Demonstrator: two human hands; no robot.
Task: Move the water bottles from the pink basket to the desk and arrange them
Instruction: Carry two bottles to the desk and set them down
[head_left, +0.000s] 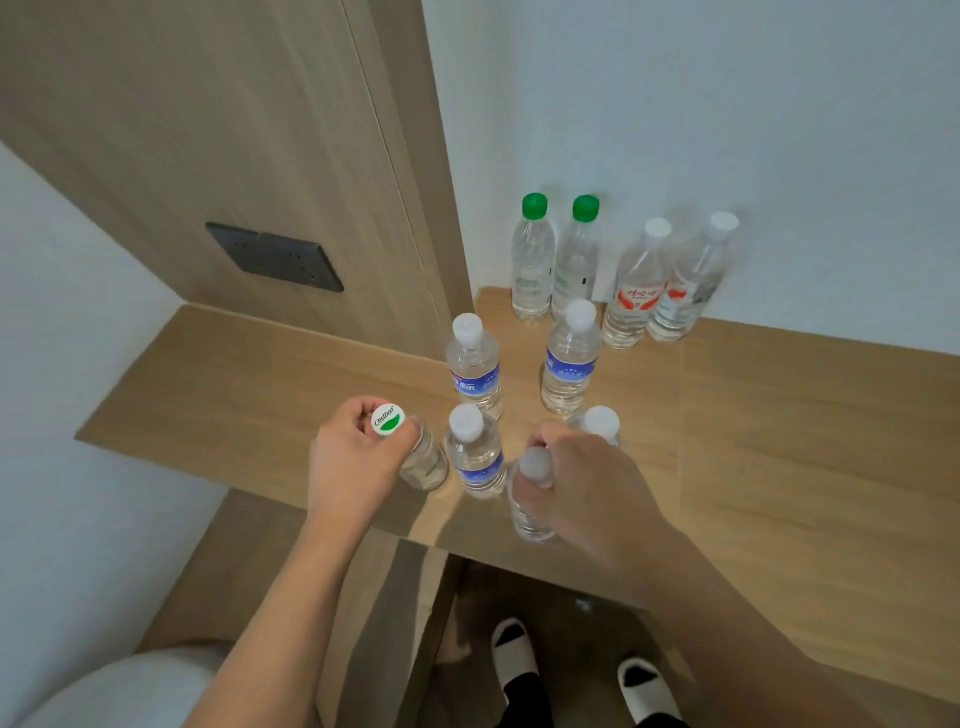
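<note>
Right hand (582, 483) clamps white-capped bottle (530, 512) (desk (779, 441) edge); left hand (353, 457) clamps Cestbon bottle (423, 457); blue-label bottle (475, 457) between.

Ten water bottles (571, 358) stand on one desk (779, 415); two hands (353, 457) show.

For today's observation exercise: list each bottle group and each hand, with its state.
Green-capped bottles: upright, capped.
Red-label bottles: upright, capped.
Blue-label bottles: upright, capped.
Cestbon bottle: held by left hand.
Front bottle: held by right hand.
</note>
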